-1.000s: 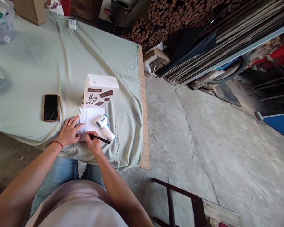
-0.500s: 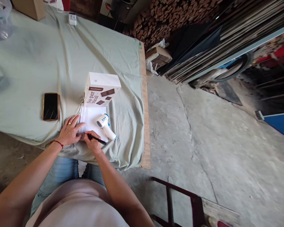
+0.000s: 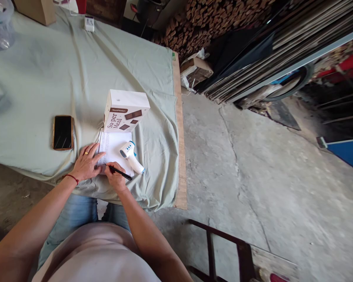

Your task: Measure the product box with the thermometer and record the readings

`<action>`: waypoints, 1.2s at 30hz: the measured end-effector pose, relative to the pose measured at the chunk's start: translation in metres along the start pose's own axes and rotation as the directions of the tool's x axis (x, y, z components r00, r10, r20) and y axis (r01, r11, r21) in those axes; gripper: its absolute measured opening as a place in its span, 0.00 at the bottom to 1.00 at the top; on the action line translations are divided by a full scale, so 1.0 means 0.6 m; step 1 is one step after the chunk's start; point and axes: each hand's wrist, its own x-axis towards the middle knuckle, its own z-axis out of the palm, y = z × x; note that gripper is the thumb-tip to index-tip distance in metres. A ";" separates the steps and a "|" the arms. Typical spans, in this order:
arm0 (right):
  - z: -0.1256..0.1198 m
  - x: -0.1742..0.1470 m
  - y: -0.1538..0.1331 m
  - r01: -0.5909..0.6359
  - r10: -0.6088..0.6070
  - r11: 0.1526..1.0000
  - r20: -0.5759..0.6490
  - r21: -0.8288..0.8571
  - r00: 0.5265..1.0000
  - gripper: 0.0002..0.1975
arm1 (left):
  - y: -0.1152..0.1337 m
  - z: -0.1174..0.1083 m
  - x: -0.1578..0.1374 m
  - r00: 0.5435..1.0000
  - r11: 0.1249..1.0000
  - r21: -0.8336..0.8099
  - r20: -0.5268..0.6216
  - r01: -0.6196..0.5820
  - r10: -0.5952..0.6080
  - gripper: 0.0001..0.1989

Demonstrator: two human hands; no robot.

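A sheet of white paper (image 3: 115,145) with rows of handwriting down its left part lies on the cloth-covered table. My left hand (image 3: 88,161) rests flat on its left edge, fingers spread. Closed around a black pen (image 3: 121,173), my right hand (image 3: 115,178) leans on the paper's lower part, the tip at the written rows. On the paper's right side lies a white and blue infrared thermometer (image 3: 132,156). A white and brown Super Meal box (image 3: 126,111) stands upright at the paper's far edge.
To the left a smartphone (image 3: 62,132) lies face up on the green tablecloth (image 3: 129,66). Farther back are a small white box (image 3: 89,24), a cardboard box (image 3: 38,11) and a clear plastic container (image 3: 0,29). A dark metal frame (image 3: 213,250) stands on the concrete floor.
Both hands stay in nearly the same place, the pen still on the paper. The whole view has shifted very slightly.
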 end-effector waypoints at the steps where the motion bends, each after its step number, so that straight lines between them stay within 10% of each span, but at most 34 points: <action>1: 0.000 0.000 0.000 -0.004 0.004 1.000 0.002 -0.005 1.000 0.06 | 0.000 0.000 0.000 1.000 1.000 -0.003 0.002 0.001 -0.001 0.29; 36: 0.002 -0.002 -0.003 -0.044 0.045 0.998 -0.032 0.035 0.998 0.05 | 0.000 0.002 -0.001 1.000 0.999 0.033 -0.010 -0.008 0.008 0.28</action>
